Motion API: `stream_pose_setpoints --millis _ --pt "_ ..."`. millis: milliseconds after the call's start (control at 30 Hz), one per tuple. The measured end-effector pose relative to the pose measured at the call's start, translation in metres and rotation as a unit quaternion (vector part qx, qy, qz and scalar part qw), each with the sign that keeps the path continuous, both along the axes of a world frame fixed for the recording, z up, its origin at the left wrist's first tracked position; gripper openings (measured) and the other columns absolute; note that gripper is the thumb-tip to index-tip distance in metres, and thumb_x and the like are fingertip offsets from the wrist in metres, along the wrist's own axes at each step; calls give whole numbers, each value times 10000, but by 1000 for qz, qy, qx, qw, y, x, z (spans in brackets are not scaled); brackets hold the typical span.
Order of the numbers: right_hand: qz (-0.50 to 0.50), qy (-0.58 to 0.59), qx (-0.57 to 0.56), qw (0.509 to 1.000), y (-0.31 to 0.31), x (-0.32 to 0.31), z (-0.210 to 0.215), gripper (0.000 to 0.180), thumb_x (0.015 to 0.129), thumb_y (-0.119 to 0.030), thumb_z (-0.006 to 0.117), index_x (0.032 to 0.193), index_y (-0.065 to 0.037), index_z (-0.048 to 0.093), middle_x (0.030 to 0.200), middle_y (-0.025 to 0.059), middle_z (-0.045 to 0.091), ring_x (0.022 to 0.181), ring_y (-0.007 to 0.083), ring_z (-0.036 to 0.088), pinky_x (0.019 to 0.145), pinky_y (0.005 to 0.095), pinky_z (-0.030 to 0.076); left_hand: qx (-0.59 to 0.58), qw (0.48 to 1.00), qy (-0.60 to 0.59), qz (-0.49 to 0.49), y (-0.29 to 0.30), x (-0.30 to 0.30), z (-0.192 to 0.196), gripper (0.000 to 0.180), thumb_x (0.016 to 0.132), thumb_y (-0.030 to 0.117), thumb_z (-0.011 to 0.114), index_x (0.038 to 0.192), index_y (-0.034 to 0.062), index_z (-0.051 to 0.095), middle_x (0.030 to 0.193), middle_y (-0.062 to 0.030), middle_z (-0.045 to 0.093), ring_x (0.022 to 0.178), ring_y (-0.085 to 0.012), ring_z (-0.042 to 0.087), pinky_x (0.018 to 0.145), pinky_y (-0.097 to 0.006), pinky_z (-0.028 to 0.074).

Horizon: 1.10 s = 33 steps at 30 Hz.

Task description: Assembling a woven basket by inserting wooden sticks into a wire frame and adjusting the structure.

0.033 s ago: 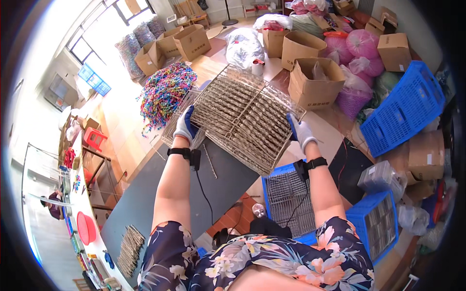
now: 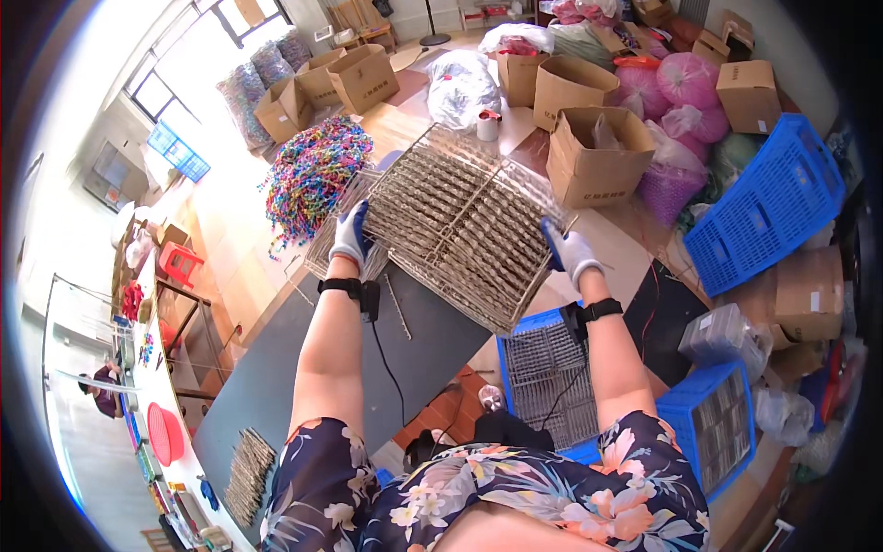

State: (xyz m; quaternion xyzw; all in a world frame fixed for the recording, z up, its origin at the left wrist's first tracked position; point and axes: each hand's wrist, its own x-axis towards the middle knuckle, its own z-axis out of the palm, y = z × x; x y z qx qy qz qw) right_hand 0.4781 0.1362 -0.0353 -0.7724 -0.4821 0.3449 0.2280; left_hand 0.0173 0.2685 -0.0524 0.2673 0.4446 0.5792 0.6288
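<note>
A rectangular wire rack (image 2: 460, 230), filled with rows of twisted grey-beige strands, is held tilted above the dark grey tabletop (image 2: 313, 368). My left hand (image 2: 349, 237), in a white and blue glove, closes on its left edge. At the right edge, my right hand (image 2: 572, 250) grips the frame in a matching glove. Another wire rack (image 2: 322, 241) shows partly beneath, beside my left hand. A single twisted strand (image 2: 398, 305) lies on the tabletop, and a bundle of similar strands (image 2: 250, 474) rests near its lower left end.
Near my right forearm stands a blue crate (image 2: 504, 368) holding similar racks, with another filled blue crate (image 2: 676, 414) further right. Beyond the table lies a heap of multicoloured cords (image 2: 317, 170). Cardboard boxes (image 2: 593, 179), pink bags (image 2: 688, 83) and a large blue basket (image 2: 768, 207) crowd the right.
</note>
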Motion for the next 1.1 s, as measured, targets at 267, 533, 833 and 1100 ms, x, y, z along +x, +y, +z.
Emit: stream_pose_setpoints --millis 267,533,833,1100 --pt "64 -76 -78 992 -8 -10 11 851 862 -806 499 890 0 768 873 239 735 899 400 718 839 476 536 -99 984 53 138 -39 62 -33 737 1043 289 573 1588 -7 175 1553 -118 435 1387 -226 470 1161 -336 348" --pt "-87 -210 159 961 -10 8 57 643 916 -679 565 972 -60 730 901 171 742 849 347 715 799 446 536 -176 975 107 84 -152 119 16 796 983 629 521 1579 158 284 1635 -26 341 1470 -224 340 1145 -477 280" --pt "78 -119 195 970 91 -45 30 364 968 -411 623 1137 -99 703 1056 195 726 1024 357 686 898 434 513 -163 985 33 36 -161 168 2 843 954 717 489 1618 272 224 1694 -12 193 1504 -255 261 1201 -484 200" --pt "92 -3 214 973 89 -67 55 253 956 -309 592 1002 -111 744 818 142 723 759 303 690 740 415 525 -170 982 76 22 -174 164 27 806 982 672 476 1610 227 235 1683 -26 228 1516 -283 255 1188 -522 227"
